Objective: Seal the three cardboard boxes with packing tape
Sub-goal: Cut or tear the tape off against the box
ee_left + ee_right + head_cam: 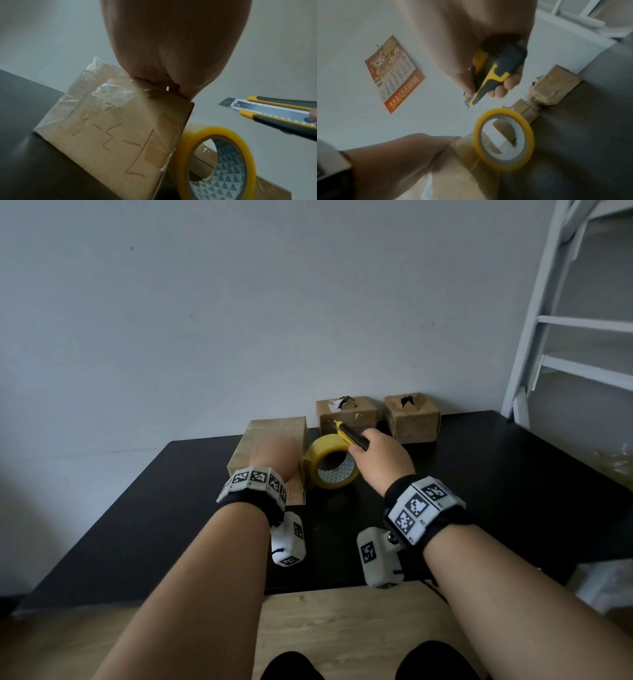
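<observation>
Fingers (500, 90) grip the knife (489, 75); left hand (274, 455) blurred.

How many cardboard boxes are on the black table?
3: one near box under the left hand, beside the tape roll; two small boxes against the wall. None seems hidden.

I can't see L hand (274, 455) fingers in head view, blurred over the near box (274, 436). Knife (274, 113) handle cut off at L wrist frame edge. Calendar (394, 73) text too blurry to read.
</observation>
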Tool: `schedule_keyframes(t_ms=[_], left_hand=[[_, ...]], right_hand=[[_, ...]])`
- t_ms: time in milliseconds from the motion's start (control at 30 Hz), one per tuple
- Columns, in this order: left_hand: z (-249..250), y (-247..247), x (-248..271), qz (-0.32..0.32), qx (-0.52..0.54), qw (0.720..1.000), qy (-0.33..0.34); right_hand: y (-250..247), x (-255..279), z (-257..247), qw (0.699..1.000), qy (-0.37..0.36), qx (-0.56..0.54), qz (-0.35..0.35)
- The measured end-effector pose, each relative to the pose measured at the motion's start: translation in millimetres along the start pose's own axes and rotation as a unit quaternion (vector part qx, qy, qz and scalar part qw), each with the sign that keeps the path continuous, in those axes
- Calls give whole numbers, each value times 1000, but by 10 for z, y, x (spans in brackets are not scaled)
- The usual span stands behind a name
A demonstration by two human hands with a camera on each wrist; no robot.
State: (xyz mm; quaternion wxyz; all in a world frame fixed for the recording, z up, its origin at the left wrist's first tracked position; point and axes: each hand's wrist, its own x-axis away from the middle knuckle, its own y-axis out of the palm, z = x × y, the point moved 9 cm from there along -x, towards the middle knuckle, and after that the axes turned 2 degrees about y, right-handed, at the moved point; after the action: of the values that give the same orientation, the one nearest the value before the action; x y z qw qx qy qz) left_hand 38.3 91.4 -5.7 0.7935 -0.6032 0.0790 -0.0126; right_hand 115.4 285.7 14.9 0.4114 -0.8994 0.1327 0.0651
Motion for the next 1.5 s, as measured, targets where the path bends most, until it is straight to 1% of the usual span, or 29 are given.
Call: schedule_keyframes(t_ms=[100,167,367,600,767,900,967,1033,1133,1200,1267,1300,1400,1500], left_hand=[[-5,10,0,3,-3,1000,8],[-4,14,2,3,-9,1000,7],[17,14,38,1,-20,1000,4],[28,29,38,-7,-23,1000,1],[20,35,21,-7,-22,1000,1],[15,36,-6,-3,-27,1000,3],[6,48,-21,-3,-25,1000,4],[-9,48,-31,-2,-17,1000,8],[-27,36,-30,0,8,1000,6],[-29,24,-19,3,25,1000,4],[-25,10,-9,7,36,999,5],[-24,3,-6,9,40,999,6],[-19,-18,1,13,49,999,11],[-14,-59,15,20,68,997,19]], right_hand=[[150,137,-146,997,-8,-58,-48],[252,228,-187,995,-10,-64,-80],[449,298,-238,988,-1,-78,-130],[599,184,-244,985,12,-75,-152],[585,178,-280,983,18,-62,-173],[543,261,-264,979,9,-34,-199],[497,288,-255,980,3,-33,-195],[427,272,-247,984,3,-55,-172],[252,149,-150,989,34,-109,-91],[132,55,-26,991,57,-119,-35],[96,-49,143,993,75,-86,-10],[119,-100,234,994,86,-61,-18],[231,-169,504,986,139,21,-87],[287,-141,689,965,188,125,-131]])
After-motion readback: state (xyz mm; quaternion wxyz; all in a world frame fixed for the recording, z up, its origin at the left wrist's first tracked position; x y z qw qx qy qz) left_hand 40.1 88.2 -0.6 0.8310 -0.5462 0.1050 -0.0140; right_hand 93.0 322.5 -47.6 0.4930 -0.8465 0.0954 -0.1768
